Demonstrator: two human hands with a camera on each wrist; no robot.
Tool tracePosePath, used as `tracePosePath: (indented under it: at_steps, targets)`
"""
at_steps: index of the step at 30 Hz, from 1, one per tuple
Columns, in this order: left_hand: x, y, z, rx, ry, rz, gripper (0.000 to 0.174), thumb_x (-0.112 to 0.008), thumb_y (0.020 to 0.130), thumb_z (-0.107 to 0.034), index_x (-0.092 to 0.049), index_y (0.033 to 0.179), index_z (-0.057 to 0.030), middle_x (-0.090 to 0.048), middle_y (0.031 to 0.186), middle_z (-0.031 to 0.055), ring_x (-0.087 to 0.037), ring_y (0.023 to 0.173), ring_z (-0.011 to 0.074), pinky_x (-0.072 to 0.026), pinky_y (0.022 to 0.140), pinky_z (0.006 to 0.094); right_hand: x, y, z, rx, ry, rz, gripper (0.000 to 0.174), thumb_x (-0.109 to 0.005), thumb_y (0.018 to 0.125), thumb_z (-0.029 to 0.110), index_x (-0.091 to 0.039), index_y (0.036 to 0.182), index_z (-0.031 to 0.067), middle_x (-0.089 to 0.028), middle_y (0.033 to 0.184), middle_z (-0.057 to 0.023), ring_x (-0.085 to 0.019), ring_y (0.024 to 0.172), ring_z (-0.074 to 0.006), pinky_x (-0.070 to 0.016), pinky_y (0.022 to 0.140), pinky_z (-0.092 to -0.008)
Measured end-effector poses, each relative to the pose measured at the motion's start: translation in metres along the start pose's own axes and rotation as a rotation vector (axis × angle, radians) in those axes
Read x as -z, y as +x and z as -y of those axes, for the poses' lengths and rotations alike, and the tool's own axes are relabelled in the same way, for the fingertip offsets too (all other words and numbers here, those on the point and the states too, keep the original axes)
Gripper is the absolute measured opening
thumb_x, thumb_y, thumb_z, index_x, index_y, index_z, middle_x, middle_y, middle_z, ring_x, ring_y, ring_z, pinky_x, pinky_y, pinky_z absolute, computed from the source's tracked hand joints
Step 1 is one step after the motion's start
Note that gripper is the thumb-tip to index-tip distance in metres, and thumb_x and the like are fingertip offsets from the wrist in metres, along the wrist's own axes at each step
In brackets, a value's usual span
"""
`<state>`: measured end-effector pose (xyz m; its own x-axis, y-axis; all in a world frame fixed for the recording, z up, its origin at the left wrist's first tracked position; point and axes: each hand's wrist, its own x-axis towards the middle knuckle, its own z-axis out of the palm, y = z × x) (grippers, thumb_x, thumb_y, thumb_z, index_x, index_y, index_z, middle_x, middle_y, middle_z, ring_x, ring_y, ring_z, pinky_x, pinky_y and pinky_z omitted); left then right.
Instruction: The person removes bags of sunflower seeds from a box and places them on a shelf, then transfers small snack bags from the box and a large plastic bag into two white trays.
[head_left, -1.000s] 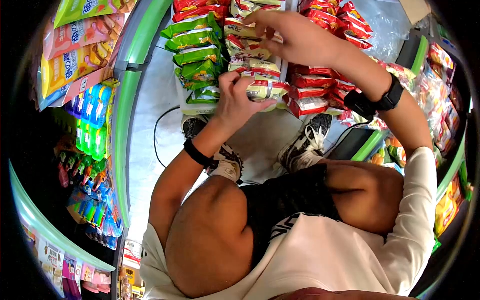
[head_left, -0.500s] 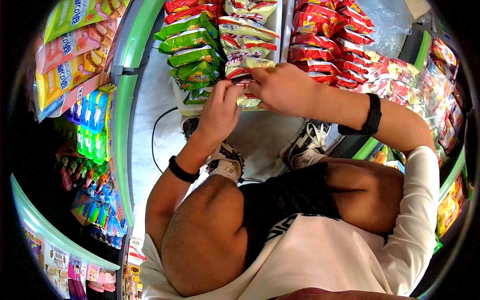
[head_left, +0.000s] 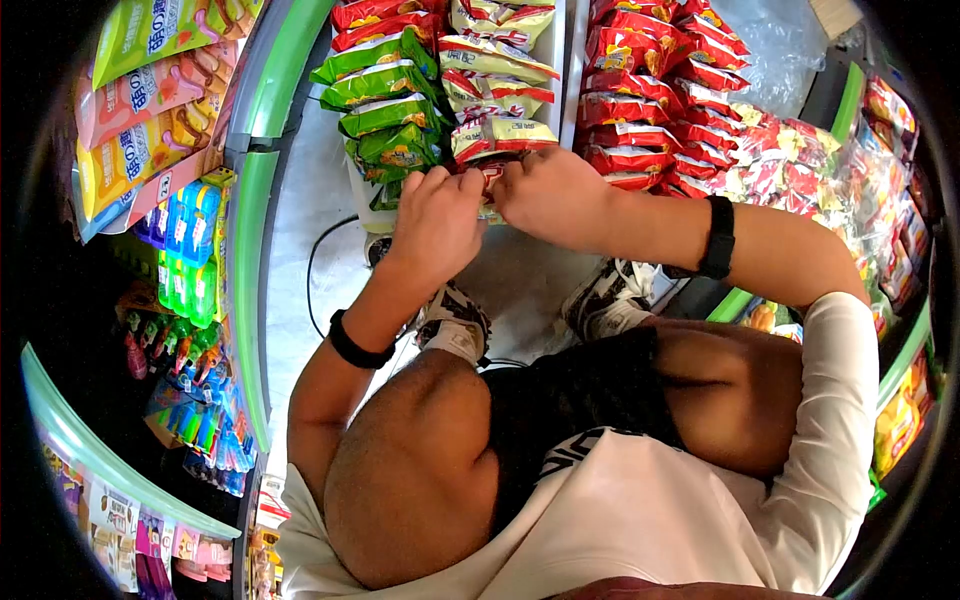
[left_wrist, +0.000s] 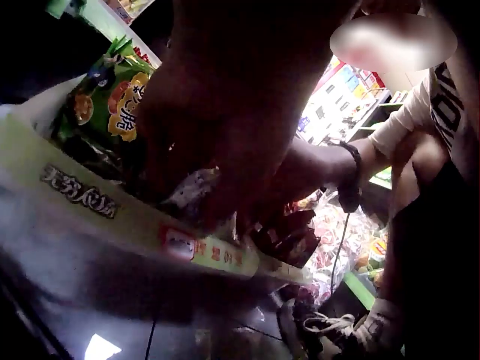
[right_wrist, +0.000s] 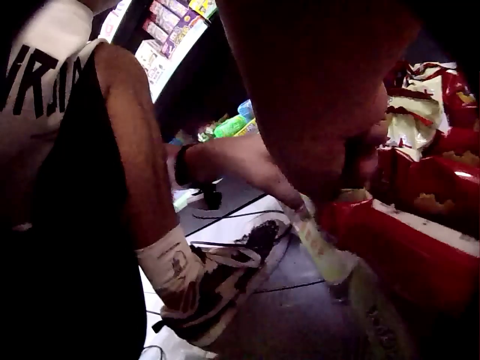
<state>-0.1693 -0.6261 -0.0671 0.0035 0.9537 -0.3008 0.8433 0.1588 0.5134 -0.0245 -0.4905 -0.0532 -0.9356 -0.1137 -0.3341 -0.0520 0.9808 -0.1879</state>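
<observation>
At the near end of the tray, my left hand and right hand meet over a cream-and-red snack packet. Fingers of both hands bend over it and grip it from either side; most of the packet is hidden behind them. A pale shiny bit of packet shows beneath the left hand in the left wrist view. More cream-and-red packets stand in a column just beyond. Green snack packets line up beside them on the left.
Red snack packets fill the neighbouring tray on the right. Loose packets in clear plastic lie farther right. Green-edged shelves with hanging goods stand at the left. A black cable runs over the floor near the shoes.
My right hand has come down from over the cream packets to the near end, beside the left hand. The left hand has shifted slightly left and its fingers now cover more of the packet.
</observation>
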Motion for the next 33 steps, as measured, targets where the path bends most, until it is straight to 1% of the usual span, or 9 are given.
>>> tracePosePath:
  at_steps: [6,8,9,10,12,16,20,30,33]
  targets:
    - [0.000,-0.010,0.002,0.071,-0.160,0.003,0.041,-0.072,0.083,-0.025,-0.059,0.116,-0.0048,-0.066,0.094,0.0142,-0.060,0.094,0.0324,-0.0437,0.083,0.0447,-0.015,0.001,-0.008,0.053,-0.008,-0.206,0.019,-0.064,0.078,0.021,-0.068,0.089,0.0053,-0.067,0.084,-0.0069,-0.069,0.079,-0.0248,-0.0552,0.069,-0.0376]
    - [-0.014,-0.010,0.003,-0.075,-0.043,-0.124,0.040,-0.069,0.086,-0.025,-0.061,0.121,-0.0067,-0.067,0.095,0.0129,-0.059,0.093,0.0316,-0.0445,0.082,0.0444,-0.014,0.002,-0.018,0.046,0.143,0.038,0.020,-0.067,0.078,0.020,-0.068,0.091,0.0052,-0.067,0.087,-0.0077,-0.067,0.088,-0.0277,-0.0554,0.075,-0.0407]
    - [-0.014,-0.010,0.002,-0.062,-0.013,-0.096,0.034,-0.068,0.087,-0.025,-0.065,0.117,-0.0074,-0.067,0.094,0.0102,-0.059,0.094,0.0304,-0.0446,0.081,0.0442,0.030,0.012,-0.024,-0.095,0.370,0.414,0.024,-0.069,0.078,0.019,-0.066,0.096,0.0037,-0.066,0.094,-0.0106,-0.065,0.096,-0.0303,-0.0553,0.079,-0.0411]
    - [-0.014,-0.011,0.001,-0.053,-0.018,-0.091,0.034,-0.068,0.087,-0.025,-0.065,0.117,-0.0074,-0.067,0.094,0.0102,-0.059,0.094,0.0304,-0.0446,0.081,0.0442,0.032,0.014,-0.027,-0.087,0.375,0.420,0.024,-0.069,0.078,0.019,-0.066,0.096,0.0037,-0.066,0.094,-0.0106,-0.065,0.096,-0.0303,-0.0553,0.079,-0.0411]
    - [-0.010,-0.008,0.000,-0.053,-0.049,-0.142,0.034,-0.069,0.086,-0.024,-0.066,0.114,-0.0060,-0.066,0.100,0.0116,-0.059,0.094,0.0307,-0.0457,0.083,0.0442,0.029,0.017,-0.040,-0.057,0.296,-0.260,0.031,-0.070,0.079,0.022,-0.068,0.105,0.0047,-0.069,0.099,-0.0155,-0.069,0.094,-0.0335,-0.0576,0.080,-0.0400]
    - [-0.011,-0.004,-0.005,-0.054,-0.062,-0.201,0.036,-0.071,0.084,-0.025,-0.067,0.115,-0.0075,-0.062,0.104,0.0129,-0.058,0.094,0.0290,-0.0455,0.085,0.0422,-0.002,0.030,-0.040,-0.047,-0.081,-0.085,0.033,-0.070,0.076,0.017,-0.061,0.104,0.0006,-0.065,0.096,-0.0141,-0.069,0.085,-0.0291,-0.0567,0.071,-0.0360]
    - [-0.018,-0.006,-0.004,-0.053,-0.107,-0.152,0.040,-0.072,0.083,-0.023,-0.065,0.118,-0.0044,-0.061,0.112,0.0162,-0.059,0.099,0.0327,-0.0470,0.087,0.0441,0.011,0.029,-0.034,-0.079,0.032,-0.001,0.035,-0.068,0.076,0.013,-0.057,0.106,-0.0001,-0.065,0.097,-0.0155,-0.069,0.087,-0.0293,-0.0573,0.072,-0.0365]
    - [-0.025,0.008,0.006,0.005,0.027,0.049,0.030,-0.070,0.086,-0.024,-0.067,0.105,-0.0013,-0.067,0.094,0.0173,-0.061,0.098,0.0345,-0.0456,0.088,0.0470,0.010,0.020,-0.034,-0.057,0.170,-0.173,0.024,-0.063,0.082,0.012,-0.056,0.103,0.0013,-0.067,0.097,-0.0171,-0.071,0.087,-0.0330,-0.0586,0.072,-0.0396]
    - [-0.022,0.003,0.005,-0.018,0.035,-0.015,0.030,-0.069,0.086,-0.025,-0.067,0.105,-0.0014,-0.067,0.096,0.0158,-0.061,0.096,0.0343,-0.0452,0.089,0.0469,0.009,0.019,-0.032,-0.049,0.197,-0.215,0.025,-0.063,0.082,0.013,-0.056,0.103,0.0010,-0.067,0.096,-0.0178,-0.071,0.087,-0.0329,-0.0587,0.071,-0.0393]
